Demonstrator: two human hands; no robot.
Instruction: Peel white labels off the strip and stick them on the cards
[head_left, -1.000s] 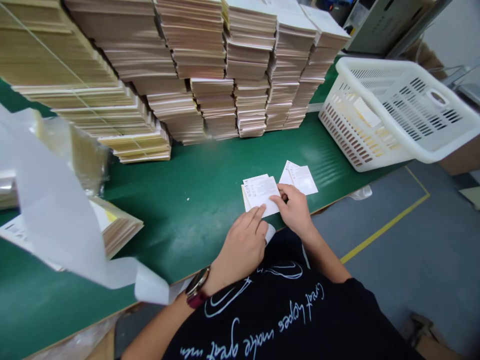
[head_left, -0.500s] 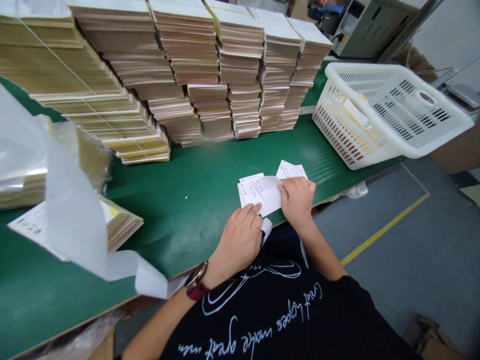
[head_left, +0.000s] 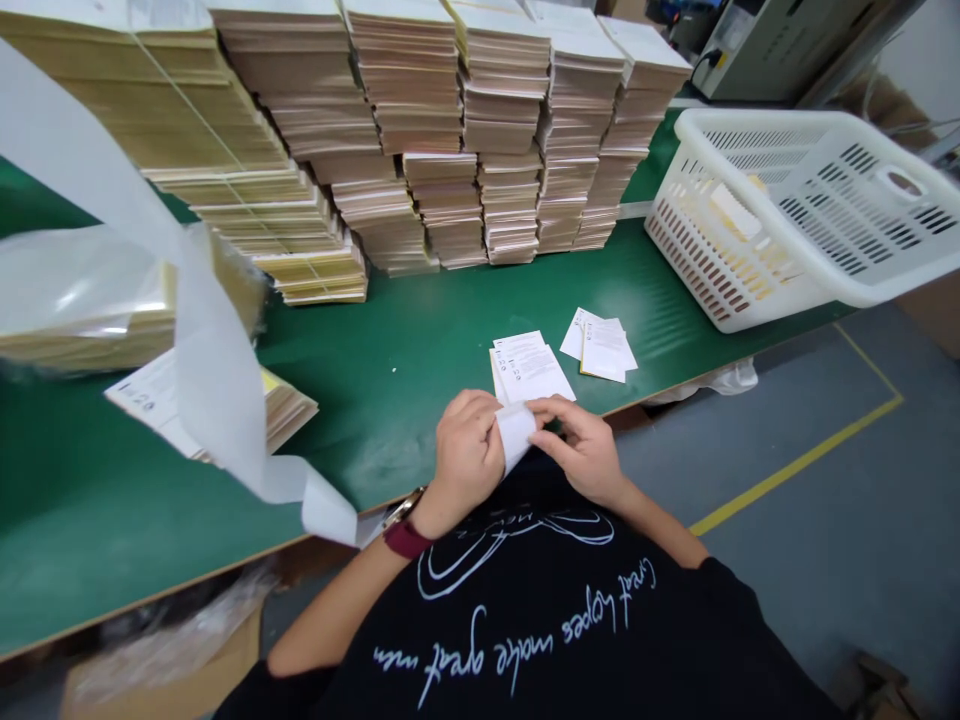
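My left hand (head_left: 466, 455) is curled around a small white strip of label paper (head_left: 515, 437) at the near edge of the green table (head_left: 420, 330). My right hand (head_left: 581, 445) pinches the strip's upper end with thumb and fingers. Just beyond both hands lies a short stack of printed white cards (head_left: 529, 368). A second small pile of printed cards (head_left: 602, 342) rests to its right, untouched. A long white backing ribbon (head_left: 225, 400) trails off to the left from below my left wrist.
Tall stacks of flat cardboard sleeves (head_left: 390, 130) fill the back of the table. A white plastic basket (head_left: 795, 210) sits at the right end. Plastic-wrapped bundles (head_left: 82, 300) and a loose card stack (head_left: 277, 405) lie at left. Grey floor with a yellow line (head_left: 795, 465) is at right.
Both hands left the card stack and drew back to the table edge, where they now hold the white strip. A card now lies on the right-hand pile.
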